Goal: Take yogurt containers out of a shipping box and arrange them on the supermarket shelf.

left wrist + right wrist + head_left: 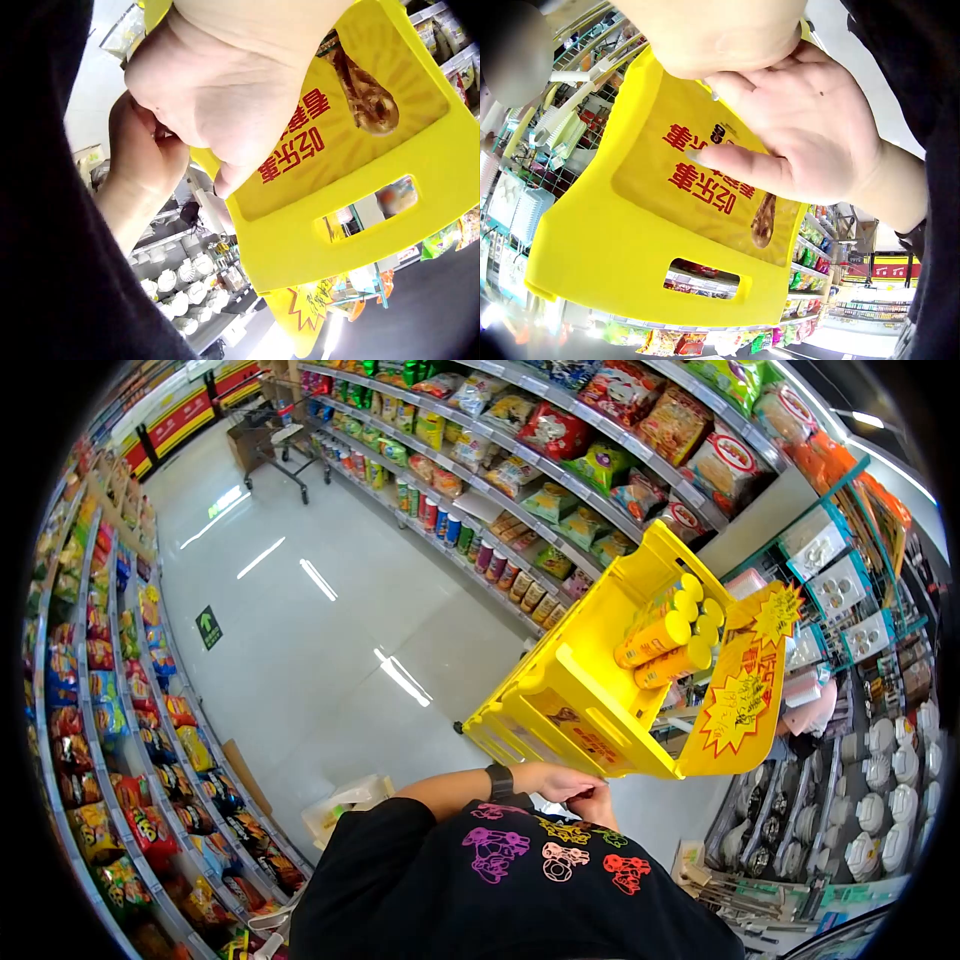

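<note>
In the head view both hands meet in front of the black shirt, close to the near end of a yellow display bin (610, 745). My left hand (550, 780) has a dark watch (500, 780) at its wrist; its palm and extended thumb (742, 161) show in the right wrist view. My right hand (597, 803) overlaps the left hand's fingers, its own fingers mostly hidden. Neither hand visibly holds an object. The bin's printed panel (300, 157) lies just beyond the hands. Inside the bin stand several yellow-lidded orange canisters (655, 640).
Snack shelves (560, 460) run along the far side, with chip shelves (110, 690) at the left. A shopping cart (280, 450) stands up the aisle on the grey floor (290, 650). Kitchenware racks (850, 800) are to the right.
</note>
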A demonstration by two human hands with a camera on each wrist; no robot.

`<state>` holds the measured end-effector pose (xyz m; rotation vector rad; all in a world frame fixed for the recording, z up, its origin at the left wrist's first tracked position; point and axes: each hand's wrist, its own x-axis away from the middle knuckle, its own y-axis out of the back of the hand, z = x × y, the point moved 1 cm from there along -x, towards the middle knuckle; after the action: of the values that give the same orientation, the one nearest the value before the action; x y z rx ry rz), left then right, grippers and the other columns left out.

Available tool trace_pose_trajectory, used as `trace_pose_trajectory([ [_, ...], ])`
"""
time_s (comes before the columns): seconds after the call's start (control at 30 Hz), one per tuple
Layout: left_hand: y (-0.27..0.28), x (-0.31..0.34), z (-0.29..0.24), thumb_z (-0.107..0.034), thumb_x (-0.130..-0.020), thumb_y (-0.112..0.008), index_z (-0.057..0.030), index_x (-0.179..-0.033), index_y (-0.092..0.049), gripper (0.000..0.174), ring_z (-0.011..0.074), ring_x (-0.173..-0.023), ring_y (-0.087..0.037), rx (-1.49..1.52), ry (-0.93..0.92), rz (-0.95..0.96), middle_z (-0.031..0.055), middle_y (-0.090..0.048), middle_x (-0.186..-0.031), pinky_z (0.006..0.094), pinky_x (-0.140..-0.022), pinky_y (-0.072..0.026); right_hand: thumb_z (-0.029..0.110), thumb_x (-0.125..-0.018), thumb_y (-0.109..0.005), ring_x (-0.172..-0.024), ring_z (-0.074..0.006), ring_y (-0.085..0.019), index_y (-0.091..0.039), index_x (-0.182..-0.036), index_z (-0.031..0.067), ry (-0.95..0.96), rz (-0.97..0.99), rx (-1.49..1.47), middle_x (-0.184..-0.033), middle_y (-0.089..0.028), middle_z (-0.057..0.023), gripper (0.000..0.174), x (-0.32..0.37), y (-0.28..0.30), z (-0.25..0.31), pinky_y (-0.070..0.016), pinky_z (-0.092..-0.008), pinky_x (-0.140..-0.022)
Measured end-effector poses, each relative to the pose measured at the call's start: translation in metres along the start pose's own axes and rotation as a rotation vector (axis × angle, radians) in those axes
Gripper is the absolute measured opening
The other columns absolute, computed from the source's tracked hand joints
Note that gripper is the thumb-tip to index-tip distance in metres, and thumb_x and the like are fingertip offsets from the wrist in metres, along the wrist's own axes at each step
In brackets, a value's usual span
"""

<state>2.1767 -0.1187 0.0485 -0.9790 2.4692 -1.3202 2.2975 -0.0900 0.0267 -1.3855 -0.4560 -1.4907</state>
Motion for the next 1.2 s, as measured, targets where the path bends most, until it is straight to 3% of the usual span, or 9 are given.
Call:
trace_pose_trajectory([
  [0.2, 0.013, 0.016, -0.009, -0.034, -0.093, -0.034, -0.0092, -0.128, -0.036, 0.043, 0.0103, -0.111, -0.039, 0.093, 0.029, 0.050, 0.0009, -0.042, -0.125, 0.0267, -0.096, -0.0284, 0.038, -0.089, -0.038, -0.084, -0.0227, -0.057, -0.054, -0.094, 0.0111, 0.075, -0.032, 0.223, -0.095, -0.059, -0.0077, 0.031, 0.017, -0.021, -0.013, -0.0475, -0.0362, -0.072],
  [0.4, 0.026, 0.029, -0.006, -0.035, -0.094, -0.034, -0.0088, -0.122, -0.041, 0.039, 0.0107, -0.105, -0.044, 0.223, -0.035, 0.047, 0.0005, -0.047, -0.115, 0.0260, -0.093, -0.0333, 0.036, -0.086, -0.048, -0.073, -0.0180, -0.055, -0.053, -0.084, 0.0127, -0.067, 0.186, 0.135, -0.079, -0.057, -0.0032, 0.024, -0.007, -0.017, -0.012, -0.0467, -0.0334, -0.067],
  [0.53, 0.020, 0.062, -0.015, -0.035, -0.093, -0.034, -0.0081, -0.115, -0.045, 0.036, 0.0112, -0.098, -0.047, 0.299, -0.050, -0.057, 0.0007, -0.050, -0.107, 0.0257, -0.090, -0.0359, 0.028, -0.088, -0.045, -0.068, -0.0141, -0.053, -0.051, -0.081, 0.0119, 0.012, 0.068, 0.246, -0.075, -0.055, -0.0001, 0.019, 0.030, -0.058, -0.040, -0.0434, -0.0282, -0.060],
  [0.63, 0.025, 0.070, -0.009, -0.033, -0.094, -0.035, -0.0085, -0.109, -0.047, 0.032, 0.0111, -0.094, -0.048, 0.292, -0.139, -0.051, 0.0003, -0.051, -0.102, 0.0255, -0.087, -0.0368, 0.024, -0.088, -0.042, -0.065, -0.0140, -0.053, -0.051, -0.079, 0.0116, 0.128, 0.260, 0.659, -0.073, -0.056, -0.0009, 0.017, 0.032, -0.067, -0.047, -0.0422, -0.0281, -0.057],
  [0.67, 0.025, 0.070, -0.006, -0.033, -0.093, -0.036, -0.0089, -0.107, -0.048, 0.030, 0.0110, -0.093, -0.048, 0.283, -0.196, -0.071, -0.0001, -0.051, -0.101, 0.0253, -0.086, -0.0365, 0.023, -0.086, -0.040, -0.059, -0.0139, -0.052, -0.051, -0.073, 0.0129, 0.067, 0.079, 0.479, -0.066, -0.055, -0.0014, 0.020, 0.037, -0.082, -0.052, -0.0411, -0.0268, -0.053],
  [0.9, 0.020, 0.090, 0.004, -0.033, -0.093, -0.037, -0.0106, -0.106, -0.048, 0.028, 0.0102, -0.093, -0.047, 0.181, -0.445, -0.177, -0.0020, -0.050, -0.102, 0.0243, -0.088, -0.0344, 0.027, -0.086, -0.041, -0.051, -0.0137, -0.049, -0.050, -0.065, 0.0157, -0.072, 0.069, 0.470, -0.056, -0.052, 0.0002, 0.026, 0.052, -0.114, -0.068, -0.0388, -0.0249, -0.046],
  [1.0, 0.015, 0.088, 0.017, -0.035, -0.092, -0.038, -0.0096, -0.111, -0.046, 0.033, 0.0102, -0.096, -0.046, 0.254, -0.424, -0.239, -0.0019, -0.049, -0.106, 0.0248, -0.089, -0.0343, 0.029, -0.087, -0.041, -0.054, -0.0143, -0.052, -0.050, -0.068, 0.0145, -0.143, 0.301, 0.569, -0.059, -0.053, -0.0010, 0.025, 0.033, -0.085, -0.056, -0.0408, -0.0253, -0.047],
  [1.1, -0.001, 0.074, 0.030, -0.039, -0.091, -0.038, -0.0078, -0.116, -0.044, 0.041, 0.0107, -0.100, -0.045, 0.354, -0.322, -0.226, -0.0011, -0.047, -0.111, 0.0258, -0.090, -0.0345, 0.028, -0.087, -0.040, -0.057, -0.0155, -0.053, -0.051, -0.075, 0.0129, -0.067, 0.157, 0.550, -0.065, -0.055, -0.0025, 0.023, 0.052, -0.059, -0.052, -0.0425, -0.0260, -0.049],
  [1.2, -0.021, 0.036, 0.045, -0.042, -0.089, -0.039, -0.0056, -0.122, -0.041, 0.049, 0.0117, -0.104, -0.043, 0.396, -0.174, -0.240, 0.0012, -0.046, -0.116, 0.0267, -0.092, -0.0343, 0.027, -0.088, -0.039, -0.060, -0.0166, -0.054, -0.052, -0.081, 0.0119, -0.056, 0.188, 0.531, -0.072, -0.056, -0.0036, 0.021, 0.030, -0.001, -0.023, -0.0430, -0.0259, -0.050],
])
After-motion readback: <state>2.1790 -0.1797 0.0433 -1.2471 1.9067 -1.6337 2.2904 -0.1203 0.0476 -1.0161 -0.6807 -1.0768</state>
